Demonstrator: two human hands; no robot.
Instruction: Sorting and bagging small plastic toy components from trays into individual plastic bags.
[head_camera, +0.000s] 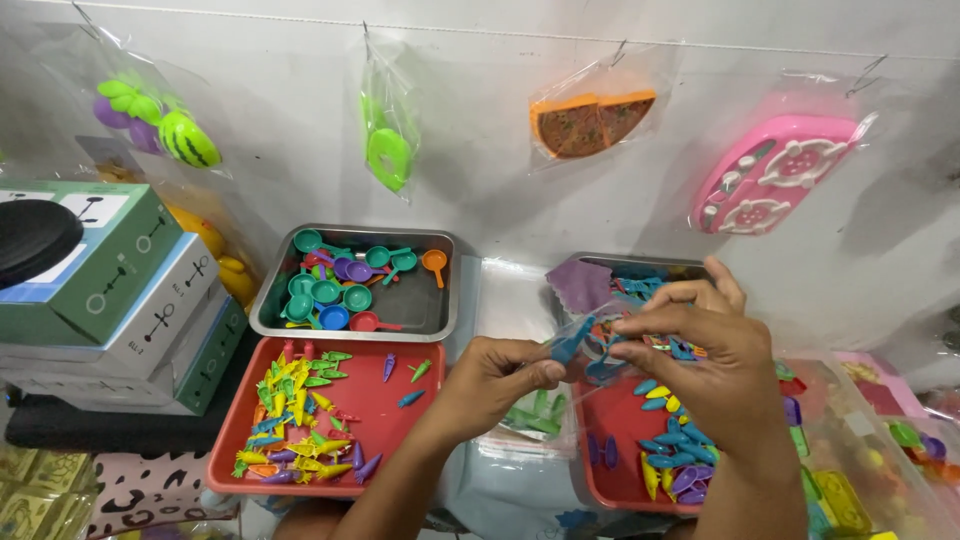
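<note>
Against the white wall, with bagged plastic toys hanging far above the crowded work surface, your left hand (497, 377) pinches the near edge of a small clear plastic bag (585, 345), thumb and forefinger closed tight on it. Your right hand (705, 350) grips the bag's far side, fingers (660, 322) curled over the top. That bag sits between your hands, above the gap between the trays, with blue toy pieces showing inside. Left of your hands lies a red plastic tray (375, 395) strewn with tiny coloured carrots; beyond it, a steel tray (425, 310) of small toy pans. Under your right hand, another red tray (620, 440) carries blue and purple pieces.
</note>
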